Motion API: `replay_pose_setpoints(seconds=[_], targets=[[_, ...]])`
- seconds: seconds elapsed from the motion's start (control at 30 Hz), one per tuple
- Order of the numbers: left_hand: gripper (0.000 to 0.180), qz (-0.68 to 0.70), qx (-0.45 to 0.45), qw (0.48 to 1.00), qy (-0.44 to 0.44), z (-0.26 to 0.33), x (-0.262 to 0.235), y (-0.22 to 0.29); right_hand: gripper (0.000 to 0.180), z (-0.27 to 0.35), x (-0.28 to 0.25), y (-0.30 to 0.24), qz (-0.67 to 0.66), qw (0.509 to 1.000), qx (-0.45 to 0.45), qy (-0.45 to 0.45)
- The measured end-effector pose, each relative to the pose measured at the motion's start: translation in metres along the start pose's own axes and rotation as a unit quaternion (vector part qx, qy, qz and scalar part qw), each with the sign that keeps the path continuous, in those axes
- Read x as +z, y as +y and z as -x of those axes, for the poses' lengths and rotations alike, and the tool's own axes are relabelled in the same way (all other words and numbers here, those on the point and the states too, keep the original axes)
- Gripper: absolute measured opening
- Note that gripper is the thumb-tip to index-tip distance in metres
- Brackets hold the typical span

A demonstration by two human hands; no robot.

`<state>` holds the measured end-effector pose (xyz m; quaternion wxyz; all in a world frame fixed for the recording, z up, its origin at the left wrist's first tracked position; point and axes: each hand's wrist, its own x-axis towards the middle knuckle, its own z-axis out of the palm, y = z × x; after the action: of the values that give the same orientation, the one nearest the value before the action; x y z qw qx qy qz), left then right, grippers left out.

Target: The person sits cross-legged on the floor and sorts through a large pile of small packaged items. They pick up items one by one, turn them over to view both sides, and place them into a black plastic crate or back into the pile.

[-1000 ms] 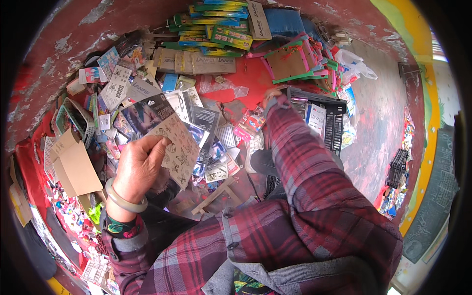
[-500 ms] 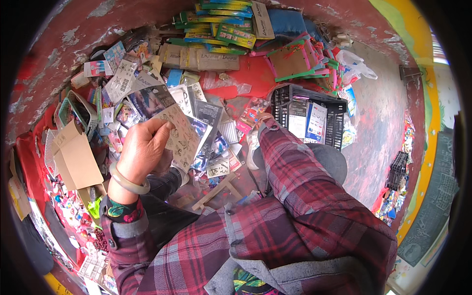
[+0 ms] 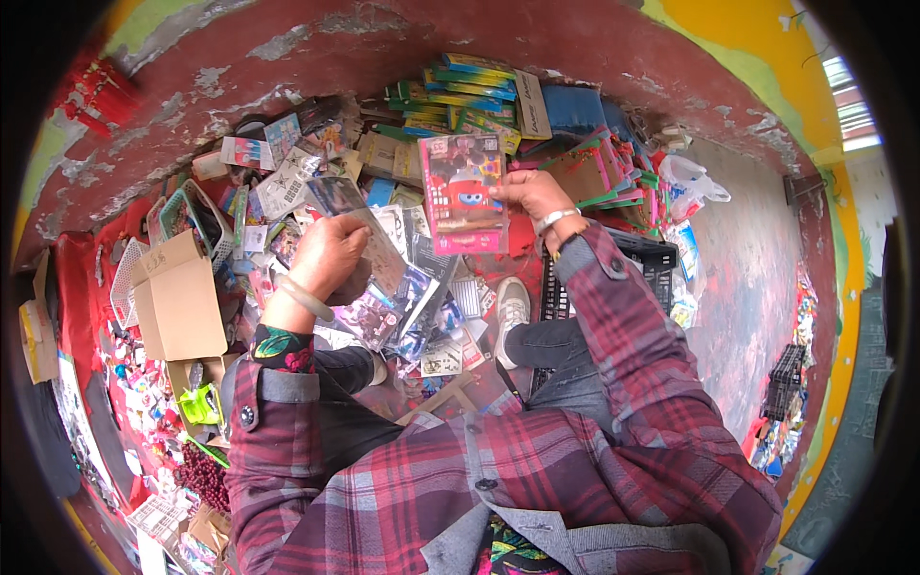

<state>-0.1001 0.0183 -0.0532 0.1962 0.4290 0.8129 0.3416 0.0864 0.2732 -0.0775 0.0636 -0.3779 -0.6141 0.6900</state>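
a plaid-sleeved torso fills the near edge of the frame, both forearms raised over a floor strewn with packaged toys and cards. the left hand [image 3: 326,257] is closed around a fanned sheaf of clear-wrapped card packets [image 3: 388,287], thumb side hidden from view. the right hand [image 3: 537,196], a metal bracelet at its wrist, is clamped on the edge of a pink toy package [image 3: 465,195] bearing a red cartoon figure, held upright and lifted above the clutter. a white shoe [image 3: 513,309] is seen below the packets, beside a black plastic crate [image 3: 637,273] partly covered by the right sleeve. to the left, a brown cardboard box [image 3: 177,302] rests open on a red cloth [image 3: 77,287], with small trinkets scattered near it. further off, stacked green and yellow booklets [image 3: 460,96] are piled against the peeling red wall [image 3: 287,57].

the sorting is judged best served if the pink package is kept pinched at its rim so its printed face stays readable, and if the sheaf in the left hand is held firmly enough that no slippery wrapper slides out while the two are compared.
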Motion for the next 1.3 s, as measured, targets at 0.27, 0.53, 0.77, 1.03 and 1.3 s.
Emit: replay_pose_setpoints(seconds=[0.27, 0.53, 0.77, 1.03, 1.3], targets=[[0.026, 0.090, -0.060, 0.984, -0.143, 0.008, -0.017, 0.022, 0.021, 0.048, 0.044, -0.017, -0.086, 0.984, -0.042, -0.147], [0.027, 0.088, -0.068, 0.983, -0.149, 0.006, -0.011, 0.004, 0.038, 0.046, 0.067, -0.044, -0.279, 0.928, -0.020, -0.246], [0.028, 0.150, -0.090, 0.975, -0.135, 0.005, -0.009, 0.004, 0.033, 0.049, 0.080, -0.051, -0.371, 0.894, 0.053, -0.246], [0.037, 0.277, -0.095, 0.947, -0.131, 0.007, -0.026, 0.030, 0.030, 0.047, 0.080, -0.041, -0.263, 0.951, -0.051, -0.152], [0.031, 0.388, -0.122, 0.885, -0.225, 0.011, -0.026, 0.043, 0.029, 0.061, 0.090, -0.051, -0.176, 0.962, -0.118, -0.170]])
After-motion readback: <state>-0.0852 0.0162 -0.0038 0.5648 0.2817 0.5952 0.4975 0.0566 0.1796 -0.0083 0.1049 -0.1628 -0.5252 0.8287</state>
